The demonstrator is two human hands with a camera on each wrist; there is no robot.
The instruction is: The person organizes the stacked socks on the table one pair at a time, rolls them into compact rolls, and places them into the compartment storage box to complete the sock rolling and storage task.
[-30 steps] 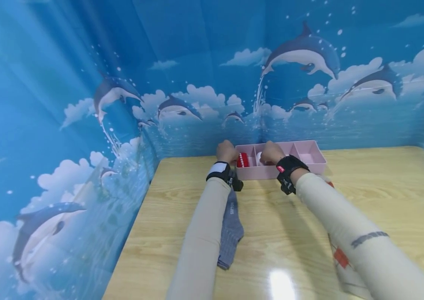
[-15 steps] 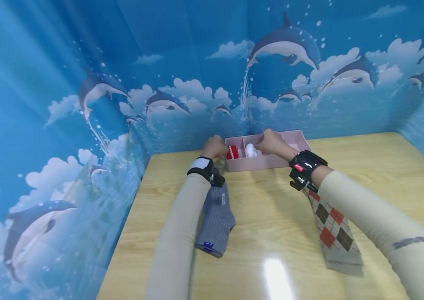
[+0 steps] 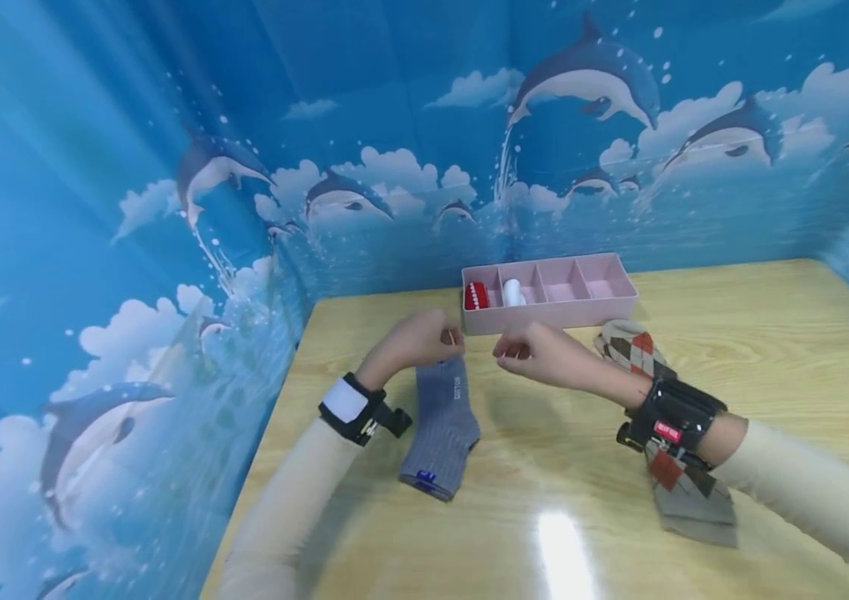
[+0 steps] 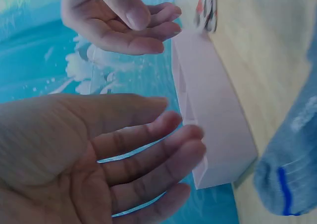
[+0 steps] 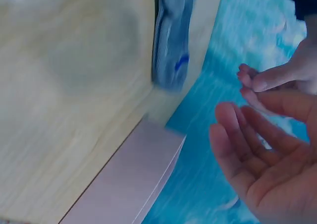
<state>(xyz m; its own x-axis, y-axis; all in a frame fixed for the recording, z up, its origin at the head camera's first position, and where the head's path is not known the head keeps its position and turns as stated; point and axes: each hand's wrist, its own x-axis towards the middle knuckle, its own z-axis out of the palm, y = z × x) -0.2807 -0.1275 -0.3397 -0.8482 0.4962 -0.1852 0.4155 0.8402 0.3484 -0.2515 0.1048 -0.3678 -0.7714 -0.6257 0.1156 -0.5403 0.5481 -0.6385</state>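
Both hands hover in front of the pink divided box [image 3: 551,315], holding nothing. My left hand [image 3: 424,337] is over the toe end of a grey sock [image 3: 442,433]; its fingers bend loosely in the left wrist view. Across from it, my right hand [image 3: 532,354] has its fingers relaxed and slightly bent, with bare fingertips in the right wrist view. A rolled red-and-white sock [image 3: 476,296] lies in the box's leftmost compartment. Beside it, a rolled white bundle [image 3: 512,292] sits in the second compartment. An argyle sock [image 3: 630,350] lies partly under my right forearm.
The box stands at the back of the wooden table [image 3: 536,500], close to a blue dolphin-print curtain [image 3: 409,125]. That curtain also runs along the left side. Black straps with small cameras are on both wrists.
Both hands have drawn back from the box toward the front. The right hand has left the white bundle behind in the second compartment, and the left has come away from the box's left end.
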